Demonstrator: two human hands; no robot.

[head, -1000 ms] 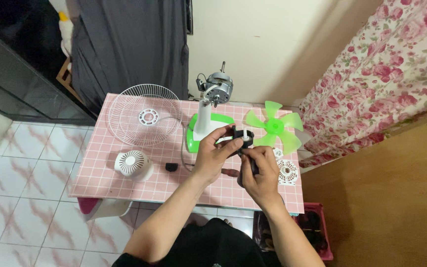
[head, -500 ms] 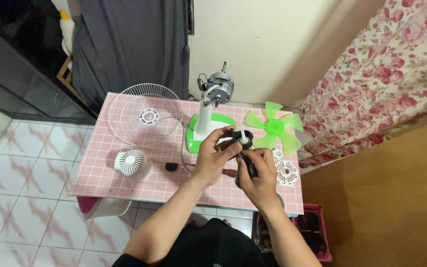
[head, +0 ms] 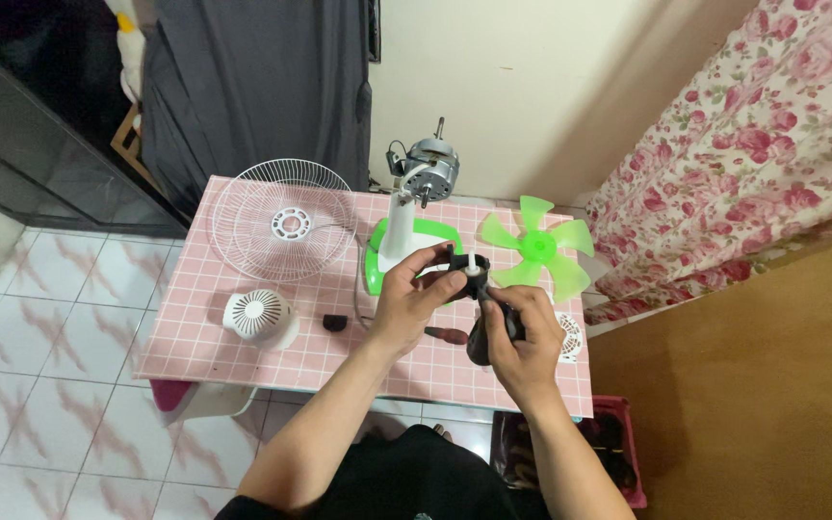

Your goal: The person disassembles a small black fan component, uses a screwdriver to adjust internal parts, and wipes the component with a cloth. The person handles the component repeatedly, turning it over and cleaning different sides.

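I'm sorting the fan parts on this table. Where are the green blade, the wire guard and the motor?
green fan blade [head: 536, 247]: head view, on its central hub.
white wire guard [head: 291, 223]: head view, on its round centre disc.
motor [head: 430, 179]: head view, on its metal casing.

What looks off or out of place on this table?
The fan is in pieces: bare motor on the stand, white grille flat to one side, green blades on the other. Left hand holds a small black part; right hand grips a dark tool. Nothing spilled or visibly broken.

pink checked table [head: 243, 337]; green fan blade [head: 536, 247]; white wire grille [head: 281, 229]; rose-patterned curtain [head: 753, 144]; black part [head: 464, 281].
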